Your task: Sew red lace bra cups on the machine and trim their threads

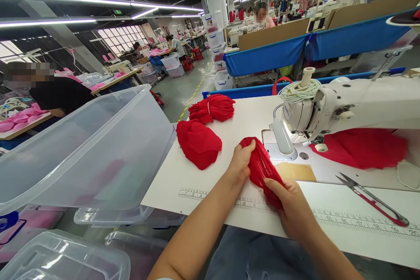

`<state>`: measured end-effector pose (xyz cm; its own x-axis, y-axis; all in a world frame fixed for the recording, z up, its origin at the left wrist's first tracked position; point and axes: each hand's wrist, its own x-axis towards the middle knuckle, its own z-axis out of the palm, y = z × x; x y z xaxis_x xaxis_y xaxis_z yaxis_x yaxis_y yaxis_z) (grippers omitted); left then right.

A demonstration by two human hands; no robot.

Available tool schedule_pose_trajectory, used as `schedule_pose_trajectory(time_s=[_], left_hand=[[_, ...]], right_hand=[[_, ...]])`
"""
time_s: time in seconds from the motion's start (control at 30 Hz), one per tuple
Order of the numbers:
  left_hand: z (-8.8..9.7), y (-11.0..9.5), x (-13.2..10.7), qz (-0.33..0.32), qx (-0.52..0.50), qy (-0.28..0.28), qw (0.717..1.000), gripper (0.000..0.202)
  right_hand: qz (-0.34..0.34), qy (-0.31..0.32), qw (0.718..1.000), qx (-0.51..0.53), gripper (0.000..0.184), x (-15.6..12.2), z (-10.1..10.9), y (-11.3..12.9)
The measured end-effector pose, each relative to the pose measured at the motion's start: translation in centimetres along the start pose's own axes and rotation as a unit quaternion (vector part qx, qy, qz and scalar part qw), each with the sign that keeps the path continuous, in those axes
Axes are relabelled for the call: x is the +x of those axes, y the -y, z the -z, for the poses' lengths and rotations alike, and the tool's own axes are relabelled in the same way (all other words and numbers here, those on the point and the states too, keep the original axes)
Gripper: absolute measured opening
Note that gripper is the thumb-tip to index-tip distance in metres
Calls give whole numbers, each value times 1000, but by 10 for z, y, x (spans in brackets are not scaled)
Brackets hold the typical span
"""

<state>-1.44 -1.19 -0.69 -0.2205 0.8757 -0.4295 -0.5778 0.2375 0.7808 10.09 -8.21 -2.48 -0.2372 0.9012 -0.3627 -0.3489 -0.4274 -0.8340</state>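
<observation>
Head view: both hands grip one red fabric piece (262, 170) at lower centre of the white table (328, 210), left hand (241, 162) clasping its top, right hand (290, 203) its lower end. It seems bunched for straightening before the sewing machine (344, 109). Its folds hide seams; the fingers underneath are unseen.
</observation>
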Motion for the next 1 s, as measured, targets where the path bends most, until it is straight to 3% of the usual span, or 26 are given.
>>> schedule_pose_trajectory(time_s=[0.17,0.3,0.4,0.6,0.73,0.83,1.0], left_hand=[[-1,-5,-16,60,-29,61,996,19],[-1,-1,-26,57,-56,70,994,23],[-4,3,-33,32,-67,67,995,31],[-14,11,-48,-21,-28,93,995,37],[-16,11,-49,-34,-28,59,997,38],[-17,10,-51,-29,-35,63,997,39],[-18,11,-56,-34,-9,81,996,39]], right_hand=[[14,-26,999,34,37,5,24,13],[28,-3,999,18,35,3,32,15],[22,15,999,36,47,1,27,17],[86,-76,989,96,47,11,13,24],[60,-19,994,90,37,12,12,20],[48,12,995,86,39,9,12,19],[72,-18,996,41,46,11,6,28]])
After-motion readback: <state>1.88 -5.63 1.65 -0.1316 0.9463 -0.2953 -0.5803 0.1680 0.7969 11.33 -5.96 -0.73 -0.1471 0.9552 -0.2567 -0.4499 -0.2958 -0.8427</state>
